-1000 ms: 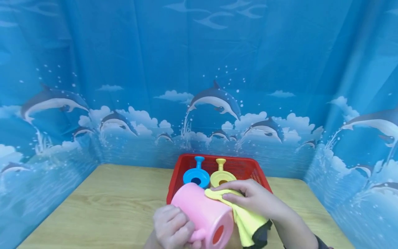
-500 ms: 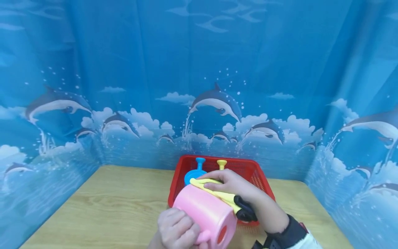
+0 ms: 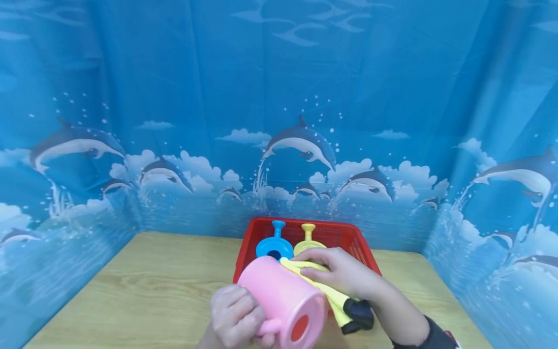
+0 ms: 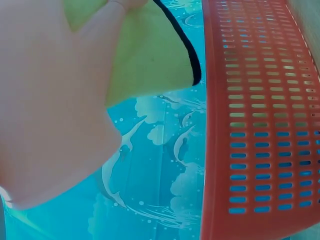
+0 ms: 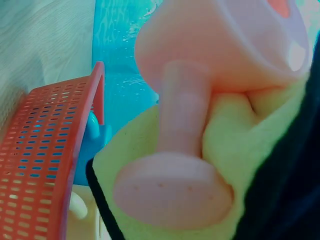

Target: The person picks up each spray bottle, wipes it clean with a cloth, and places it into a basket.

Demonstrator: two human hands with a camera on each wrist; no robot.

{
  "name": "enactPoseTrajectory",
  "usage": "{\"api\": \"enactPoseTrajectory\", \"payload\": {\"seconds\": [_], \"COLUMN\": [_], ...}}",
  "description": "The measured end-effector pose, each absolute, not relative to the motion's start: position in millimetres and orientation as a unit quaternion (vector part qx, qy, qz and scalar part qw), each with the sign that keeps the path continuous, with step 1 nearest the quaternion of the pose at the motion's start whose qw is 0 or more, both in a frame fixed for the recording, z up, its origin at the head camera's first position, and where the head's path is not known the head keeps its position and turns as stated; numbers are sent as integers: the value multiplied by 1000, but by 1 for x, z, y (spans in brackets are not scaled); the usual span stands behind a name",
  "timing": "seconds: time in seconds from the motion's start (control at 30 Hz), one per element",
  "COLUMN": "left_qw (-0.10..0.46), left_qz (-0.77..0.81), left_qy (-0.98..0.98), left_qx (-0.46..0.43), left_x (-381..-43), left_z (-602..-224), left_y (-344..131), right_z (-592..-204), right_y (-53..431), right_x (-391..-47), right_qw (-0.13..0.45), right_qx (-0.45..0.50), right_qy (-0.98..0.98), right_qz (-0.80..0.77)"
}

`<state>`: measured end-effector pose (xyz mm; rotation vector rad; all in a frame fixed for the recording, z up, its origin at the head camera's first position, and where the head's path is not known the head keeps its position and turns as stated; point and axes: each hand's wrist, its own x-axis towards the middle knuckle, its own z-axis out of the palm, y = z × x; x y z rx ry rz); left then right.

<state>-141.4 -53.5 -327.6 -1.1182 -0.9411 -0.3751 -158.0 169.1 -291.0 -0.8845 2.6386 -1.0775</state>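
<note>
A pink toy watering can is held tilted in front of me, a red-looking opening in its top facing me. My left hand grips its handle. Against the can's right side, my right hand holds a yellow cloth with a black edge, pinched between thumb and fingers. In the right wrist view, the can's spout ends in a round sprinkler head, with the cloth behind it. The left wrist view shows the pink can body close up beside the cloth.
Behind the hands, a red perforated basket stands on the wood-grain table. Inside are a blue watering can and a yellow watering can. A blue dolphin-print curtain encloses the back and sides.
The right hand with the cloth slid up and left along the pink watering can, then came back down and right. The left hand shifted slightly, keeping its grip on the handle.
</note>
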Motion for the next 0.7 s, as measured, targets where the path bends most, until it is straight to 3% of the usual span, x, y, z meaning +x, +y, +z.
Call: {"api": "enactPoseTrajectory", "payload": {"seconds": [0.47, 0.7], "left_qw": [742, 742], "left_qz": [-197, -200], "left_qy": [-401, -409], "left_qx": [-499, -493], "left_x": [-147, -146], "left_z": [-326, -325], "left_y": [-60, -59], "right_z": [-288, -289], "right_y": [194, 194], "right_x": [-123, -119], "right_qw": [61, 17], "right_qx": [-305, -342], "right_qy": [865, 861], "right_qz": [-394, -376]}}
